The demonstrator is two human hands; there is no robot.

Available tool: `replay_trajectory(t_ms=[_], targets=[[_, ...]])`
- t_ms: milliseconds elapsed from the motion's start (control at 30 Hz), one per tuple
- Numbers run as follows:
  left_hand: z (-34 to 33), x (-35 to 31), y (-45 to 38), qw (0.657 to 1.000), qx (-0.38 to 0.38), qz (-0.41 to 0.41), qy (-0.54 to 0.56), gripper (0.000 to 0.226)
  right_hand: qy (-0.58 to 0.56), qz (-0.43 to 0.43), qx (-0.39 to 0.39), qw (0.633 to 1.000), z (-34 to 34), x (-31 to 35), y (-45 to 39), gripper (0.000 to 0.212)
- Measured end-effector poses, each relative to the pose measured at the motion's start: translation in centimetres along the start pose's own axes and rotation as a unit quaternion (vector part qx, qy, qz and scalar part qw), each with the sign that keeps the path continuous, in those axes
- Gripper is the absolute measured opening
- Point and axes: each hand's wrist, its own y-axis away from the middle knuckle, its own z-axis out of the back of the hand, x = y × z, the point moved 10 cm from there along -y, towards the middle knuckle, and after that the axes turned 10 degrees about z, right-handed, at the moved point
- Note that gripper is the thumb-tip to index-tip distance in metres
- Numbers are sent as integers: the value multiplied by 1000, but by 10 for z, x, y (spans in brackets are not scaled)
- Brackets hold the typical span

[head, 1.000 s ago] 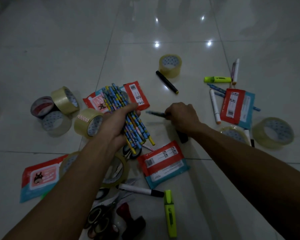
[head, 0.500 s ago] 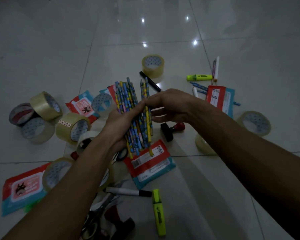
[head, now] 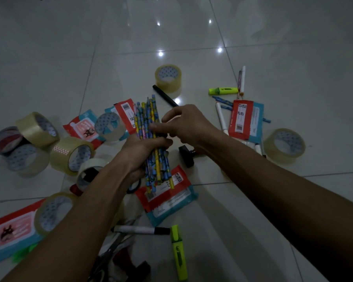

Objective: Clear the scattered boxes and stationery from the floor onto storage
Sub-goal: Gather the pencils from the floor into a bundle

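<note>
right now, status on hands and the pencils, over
Left hand grips pencil bundle. Right hand fingertips at bundle, grip unclear. Tape rolls, packets, highlighters still on floor.

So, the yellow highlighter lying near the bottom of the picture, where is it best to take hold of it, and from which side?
Grip the yellow highlighter across the middle of its barrel, coming from above. It lies flat on the bare floor tile, its long sides free; only the cap end nears the white marker.

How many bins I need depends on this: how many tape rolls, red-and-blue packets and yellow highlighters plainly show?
Tape rolls: 9
Red-and-blue packets: 5
Yellow highlighters: 2
Total: 16
</note>
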Motion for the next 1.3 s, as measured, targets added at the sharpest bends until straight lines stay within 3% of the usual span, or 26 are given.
replay_trajectory(t_ms=[100,233,367,433,500,767,933,1033,1133,1233,1300], targets=[[4,4,-2,999,-21,23,37,25,9,36,-59,998,26,-15,-12,27],[10,6,-1,997,-33,40,65,15,216,4,-173,961,106,-73,-33,17],[13,6,-1,997,-37,35,62,20,380,-140,-240,882,188,-131,-25,52],[14,8,-2,997,-40,40,56,19,356,-238,-202,881,201,-165,-18,82],[13,10,-5,997,-46,45,50,15,332,-280,-173,884,201,-182,-15,102],[-5,14,-17,997,-26,48,51,15,357,-147,-199,901,161,-148,-29,118],[-13,22,-24,997,-21,58,46,18,358,-75,-132,921,114,-141,-39,106],[-14,24,-27,997,-19,63,41,19,362,-68,-159,916,123,-137,-40,66],[-12,25,-31,996,-32,66,46,23,428,-70,-201,878,150,-134,-45,36],[-12,23,-35,996,-47,59,47,30,456,-53,-205,864,172,-139,-54,37],[-12,21,-37,996,-55,55,45,34,470,-54,-153,868,177,-151,-66,48]])
